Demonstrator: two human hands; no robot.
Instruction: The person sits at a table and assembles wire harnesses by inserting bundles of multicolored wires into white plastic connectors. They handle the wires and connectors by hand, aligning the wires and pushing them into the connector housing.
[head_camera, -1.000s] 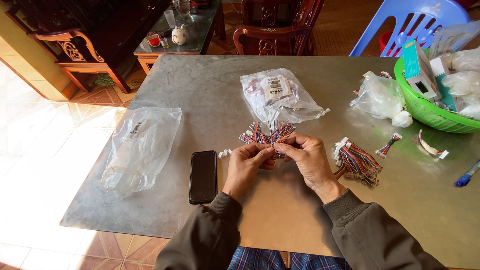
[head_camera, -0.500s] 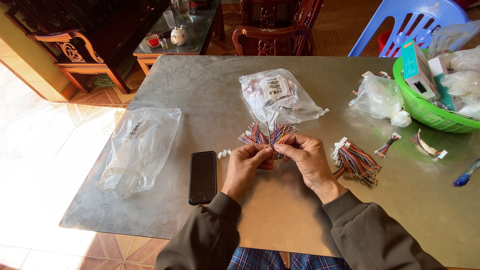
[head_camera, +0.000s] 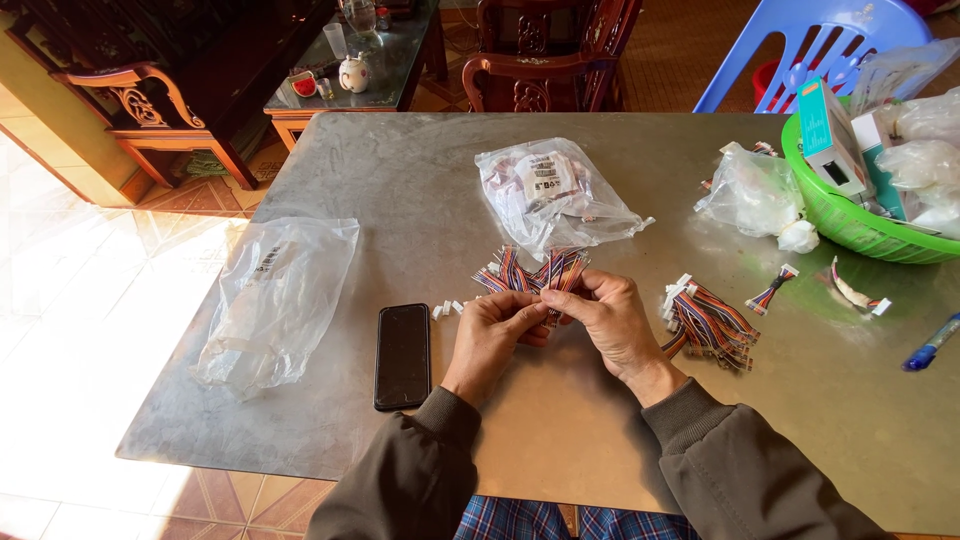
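Both hands meet over the desk (head_camera: 420, 190), near centre. My left hand (head_camera: 492, 335) and right hand (head_camera: 610, 325) pinch one bundle of striped ribbon cables (head_camera: 530, 272), fingers closed on its lower ends. The cables fan up and away from me, long axis running near to far. A second pile of cables (head_camera: 712, 325) lies just right of my right hand; black phone (head_camera: 402, 355) left.

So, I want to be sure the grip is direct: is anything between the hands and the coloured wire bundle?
Nothing visible. The left hand and right hand pinch the wire bundle directly above the table.
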